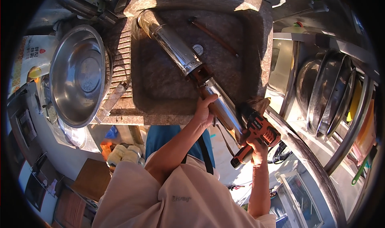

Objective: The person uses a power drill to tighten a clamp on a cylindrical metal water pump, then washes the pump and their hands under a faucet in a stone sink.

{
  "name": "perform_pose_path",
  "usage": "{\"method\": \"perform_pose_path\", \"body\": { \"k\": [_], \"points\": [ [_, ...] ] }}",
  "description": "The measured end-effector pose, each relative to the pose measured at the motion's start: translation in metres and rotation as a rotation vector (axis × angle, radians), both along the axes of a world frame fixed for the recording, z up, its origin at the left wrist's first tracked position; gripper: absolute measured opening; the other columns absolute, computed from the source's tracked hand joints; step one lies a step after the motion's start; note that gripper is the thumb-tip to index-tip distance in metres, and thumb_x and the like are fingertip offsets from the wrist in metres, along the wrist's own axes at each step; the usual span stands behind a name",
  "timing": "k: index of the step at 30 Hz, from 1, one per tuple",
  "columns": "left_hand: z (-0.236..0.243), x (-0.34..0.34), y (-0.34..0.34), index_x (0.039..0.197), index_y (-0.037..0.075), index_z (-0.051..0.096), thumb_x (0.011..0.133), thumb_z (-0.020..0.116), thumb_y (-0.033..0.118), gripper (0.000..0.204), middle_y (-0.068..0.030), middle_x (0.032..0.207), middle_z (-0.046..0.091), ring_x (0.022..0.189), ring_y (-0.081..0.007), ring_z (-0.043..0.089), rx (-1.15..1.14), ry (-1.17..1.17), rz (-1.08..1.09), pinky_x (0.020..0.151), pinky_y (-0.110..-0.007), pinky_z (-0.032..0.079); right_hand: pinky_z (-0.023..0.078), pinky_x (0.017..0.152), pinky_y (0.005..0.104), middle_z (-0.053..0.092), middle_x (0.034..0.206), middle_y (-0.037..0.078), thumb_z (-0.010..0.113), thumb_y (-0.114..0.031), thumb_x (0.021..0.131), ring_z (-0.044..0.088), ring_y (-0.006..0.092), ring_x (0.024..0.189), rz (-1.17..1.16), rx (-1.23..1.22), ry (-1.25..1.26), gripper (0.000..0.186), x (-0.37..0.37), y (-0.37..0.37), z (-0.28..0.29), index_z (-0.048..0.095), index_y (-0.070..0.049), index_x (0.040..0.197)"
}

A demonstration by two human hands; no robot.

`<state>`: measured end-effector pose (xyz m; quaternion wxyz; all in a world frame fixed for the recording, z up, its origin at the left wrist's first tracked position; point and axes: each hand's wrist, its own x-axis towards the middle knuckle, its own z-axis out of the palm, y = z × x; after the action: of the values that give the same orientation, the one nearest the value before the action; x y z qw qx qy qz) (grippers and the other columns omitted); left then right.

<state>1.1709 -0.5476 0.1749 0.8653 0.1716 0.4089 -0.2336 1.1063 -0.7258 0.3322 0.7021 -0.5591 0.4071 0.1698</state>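
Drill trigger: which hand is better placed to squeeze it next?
Right, probably. The right hand already wraps the grip of the orange power drill, fingers near the trigger. The left hand is clasped around the long steel tube over the stone sink, steadying it.

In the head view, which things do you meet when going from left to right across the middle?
Steel bowl → stone sink → left hand → orange drill in the right hand → rack of steel lids.

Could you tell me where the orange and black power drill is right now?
In the head view, lower right of centre, the orange and black power drill is gripped by the right hand, beside the stone sink.
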Motion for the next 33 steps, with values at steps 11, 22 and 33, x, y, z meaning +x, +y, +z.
{"method": "perform_pose_path", "body": {
  "k": [11,22,33],
  "points": [
    [-0.021,-0.007,0.001,0.126,0.014,0.053,0.071,0.069,0.063,0.075,-0.009,0.125,0.056,0.119,-0.0298,0.051,-0.4,-0.084,0.107,0.101,-0.05,0.041,0.055,0.061,0.0257,0.067,0.098,0.01,0.063,0.007,0.073,0.065,0.0131,0.067,-0.016,-0.187,-0.057,0.044,-0.014,0.032,0.005,0.056,0.004,0.116],
    [-0.003,-0.005,-0.005,0.126,0.011,0.05,0.075,0.07,0.058,0.072,-0.0086,0.12,0.057,0.115,-0.028,0.053,-0.064,0.022,0.052,0.098,-0.048,0.045,0.054,0.063,0.0269,0.066,0.096,0.01,0.061,0.007,0.072,0.063,0.0132,0.067,0.011,-0.161,0.0,0.043,-0.014,0.021,-0.002,0.056,0.003,0.115],
    [0.015,0.003,-0.01,0.121,0.008,0.05,0.077,0.075,0.041,0.062,-0.0103,0.118,0.056,0.11,-0.0262,0.053,0.099,0.104,-0.053,0.093,-0.042,0.044,0.049,0.059,0.0245,0.065,0.077,0.004,0.061,0.002,0.073,0.061,0.0113,0.063,-0.036,-0.196,-0.038,0.029,-0.015,0.028,0.002,0.062,0.002,0.102]
  ]
}}
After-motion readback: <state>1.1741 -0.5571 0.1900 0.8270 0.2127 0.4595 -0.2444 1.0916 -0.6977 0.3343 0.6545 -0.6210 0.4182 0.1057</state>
